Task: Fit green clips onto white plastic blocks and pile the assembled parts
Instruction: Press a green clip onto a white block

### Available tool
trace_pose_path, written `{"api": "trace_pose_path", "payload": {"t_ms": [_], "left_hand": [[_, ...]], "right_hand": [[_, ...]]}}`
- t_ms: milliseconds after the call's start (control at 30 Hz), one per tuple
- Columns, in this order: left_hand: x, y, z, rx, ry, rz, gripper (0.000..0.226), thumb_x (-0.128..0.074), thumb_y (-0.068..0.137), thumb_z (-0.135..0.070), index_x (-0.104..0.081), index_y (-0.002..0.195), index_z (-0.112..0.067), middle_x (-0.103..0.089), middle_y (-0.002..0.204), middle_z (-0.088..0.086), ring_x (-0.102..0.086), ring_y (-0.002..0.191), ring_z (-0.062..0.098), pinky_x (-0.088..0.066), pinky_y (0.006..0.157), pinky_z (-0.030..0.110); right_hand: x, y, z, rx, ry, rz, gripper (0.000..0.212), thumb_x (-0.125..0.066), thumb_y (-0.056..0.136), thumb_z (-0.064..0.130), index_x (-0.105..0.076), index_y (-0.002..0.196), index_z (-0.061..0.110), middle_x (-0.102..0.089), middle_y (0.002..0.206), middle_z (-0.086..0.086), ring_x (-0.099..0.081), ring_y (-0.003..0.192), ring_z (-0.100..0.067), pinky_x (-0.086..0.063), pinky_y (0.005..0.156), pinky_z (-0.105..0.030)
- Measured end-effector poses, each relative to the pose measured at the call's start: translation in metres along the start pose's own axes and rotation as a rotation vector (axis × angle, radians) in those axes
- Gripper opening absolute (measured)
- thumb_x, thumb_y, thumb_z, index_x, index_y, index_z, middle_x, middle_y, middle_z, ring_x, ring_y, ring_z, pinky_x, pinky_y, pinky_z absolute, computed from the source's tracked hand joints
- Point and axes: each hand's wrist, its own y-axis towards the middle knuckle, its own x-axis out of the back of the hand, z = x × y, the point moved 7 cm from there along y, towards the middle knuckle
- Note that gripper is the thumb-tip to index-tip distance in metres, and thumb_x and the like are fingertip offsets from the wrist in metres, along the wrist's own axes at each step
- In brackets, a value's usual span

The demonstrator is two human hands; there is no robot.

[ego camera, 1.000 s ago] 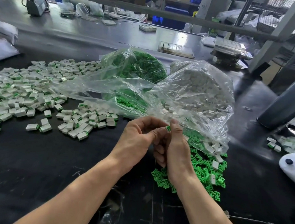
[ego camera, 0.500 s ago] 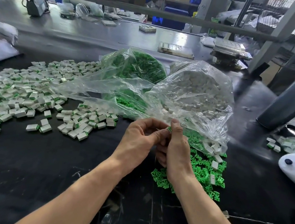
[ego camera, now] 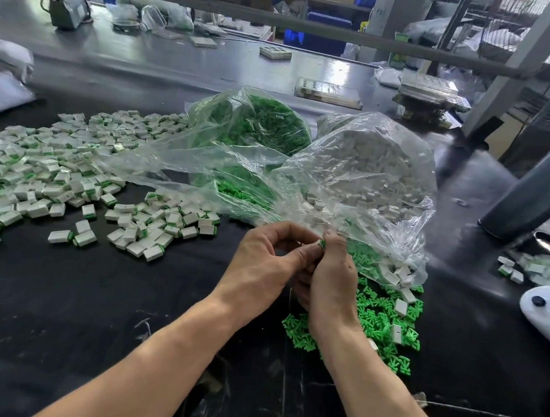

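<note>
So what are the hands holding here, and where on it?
Both hands, left and right, pinch one small white block with a green clip between thumbs and fingertips; exact grip points are hidden.

Assembled parts (ego camera: 71, 185) lie left of the bags (ego camera: 362, 169).

I work in a factory assembly shop: my long black bench (ego camera: 62, 306) carries bulk bags of parts (ego camera: 369, 169), with blue storage bins (ego camera: 316, 42) and metal racking (ego camera: 523, 47) behind.

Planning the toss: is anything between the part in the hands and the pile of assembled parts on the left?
Nothing visible: bare black tabletop lies between the white block with green clip and the pile of assembled white-and-green parts.
</note>
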Motion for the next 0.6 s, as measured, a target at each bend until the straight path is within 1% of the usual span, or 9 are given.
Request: {"api": "trace_pose_path", "payload": {"t_ms": [100, 233, 300, 367, 433, 533, 567, 600], "left_hand": [[0.000, -0.001, 0.001, 0.005, -0.006, -0.022, 0.005, -0.077, 0.093, -0.014, -0.077, 0.091, -0.019, -0.077, 0.085, 0.010, -0.072, 0.071, 0.016, -0.057, 0.061, 0.030], [0.000, -0.001, 0.001, 0.010, -0.005, -0.031, 0.003, -0.077, 0.093, -0.014, -0.077, 0.093, -0.017, -0.078, 0.087, 0.012, -0.072, 0.072, 0.016, -0.056, 0.061, 0.030], [0.000, -0.002, 0.001, 0.012, -0.002, -0.032, 0.002, -0.077, 0.093, -0.014, -0.077, 0.093, -0.017, -0.078, 0.086, 0.012, -0.071, 0.070, 0.016, -0.056, 0.061, 0.029], [0.000, -0.002, 0.000, 0.009, 0.007, -0.033, 0.004, -0.077, 0.093, -0.015, -0.077, 0.092, -0.018, -0.078, 0.087, 0.012, -0.072, 0.072, 0.016, -0.057, 0.063, 0.030], [0.000, -0.001, 0.000, 0.004, 0.014, -0.035, 0.003, -0.077, 0.093, -0.015, -0.077, 0.092, -0.018, -0.078, 0.089, 0.012, -0.073, 0.077, 0.018, -0.059, 0.067, 0.032], [0.000, -0.001, 0.001, 0.008, 0.014, -0.036, 0.001, -0.078, 0.093, -0.016, -0.077, 0.093, -0.016, -0.078, 0.091, 0.013, -0.073, 0.079, 0.021, -0.061, 0.067, 0.033], [0.000, -0.001, 0.001, 0.011, 0.010, -0.035, 0.001, -0.078, 0.093, -0.016, -0.076, 0.093, -0.016, -0.078, 0.090, 0.013, -0.073, 0.078, 0.020, -0.060, 0.066, 0.032], [0.000, -0.002, 0.001, 0.013, 0.005, -0.035, 0.001, -0.077, 0.093, -0.015, -0.076, 0.093, -0.016, -0.079, 0.089, 0.012, -0.073, 0.077, 0.019, -0.059, 0.065, 0.030]], "right_hand": [[0.000, 0.002, -0.001, 0.018, -0.026, -0.014, 0.053, -0.034, 0.110, 0.037, -0.069, 0.084, 0.008, -0.048, 0.044, 0.007, -0.041, 0.034, -0.008, -0.029, 0.034, -0.019], [0.003, 0.006, -0.003, 0.043, -0.090, -0.033, 0.055, -0.033, 0.110, 0.037, -0.075, 0.088, 0.009, -0.056, 0.047, 0.010, -0.051, 0.039, -0.005, -0.036, 0.038, -0.020], [0.002, 0.007, -0.005, 0.046, -0.086, -0.029, 0.056, -0.035, 0.104, 0.042, -0.075, 0.089, 0.006, -0.060, 0.053, 0.003, -0.053, 0.043, -0.009, -0.037, 0.040, -0.022], [0.001, 0.008, -0.006, 0.044, -0.095, -0.028, 0.062, -0.035, 0.090, 0.049, -0.075, 0.093, 0.001, -0.064, 0.065, -0.010, -0.053, 0.049, -0.016, -0.036, 0.046, -0.025], [0.001, 0.011, -0.007, 0.046, -0.110, -0.033, 0.066, -0.034, 0.083, 0.049, -0.073, 0.096, -0.003, -0.066, 0.073, -0.019, -0.053, 0.055, -0.021, -0.036, 0.051, -0.028], [0.003, 0.013, -0.008, 0.055, -0.138, -0.051, 0.066, -0.033, 0.083, 0.049, -0.075, 0.094, 0.000, -0.068, 0.078, -0.020, -0.055, 0.060, -0.023, -0.038, 0.056, -0.030], [0.003, 0.013, -0.009, 0.058, -0.150, -0.056, 0.067, -0.032, 0.083, 0.050, -0.075, 0.094, 0.000, -0.069, 0.079, -0.020, -0.057, 0.062, -0.026, -0.041, 0.058, -0.033], [0.004, 0.014, -0.009, 0.062, -0.167, -0.062, 0.067, -0.032, 0.083, 0.050, -0.075, 0.095, 0.001, -0.071, 0.082, -0.021, -0.060, 0.067, -0.032, -0.047, 0.061, -0.039]]}}
